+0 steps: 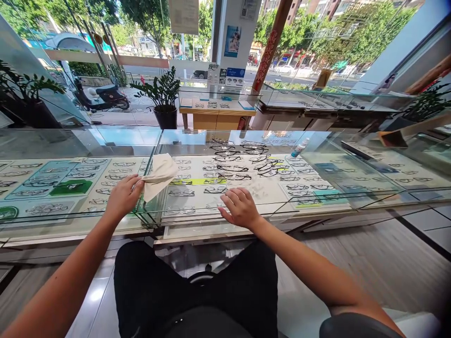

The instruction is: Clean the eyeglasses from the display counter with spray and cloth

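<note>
Head view: left hand [123, 197] pinches a thin, creased beige cloth [161, 173] at nine o'clock from centre, over the glass desk [262, 190]; right hand [242, 209], thumb and fingers apart, hides its palm.

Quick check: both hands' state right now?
Left hand: closed, holding a beige cloth.
Right hand: open, nothing visible in its grip.

Daylight enters through windows [355, 44] beyond the counter's [260, 191] far edge, with trees [144, 21] outside. Past that edge stand a potted plant [164, 94], a wooden cabinet [219, 121] and a white pillar [247, 40] bearing a poster [233, 41]. Grey floor [355, 241] lies off the near edge.
</note>
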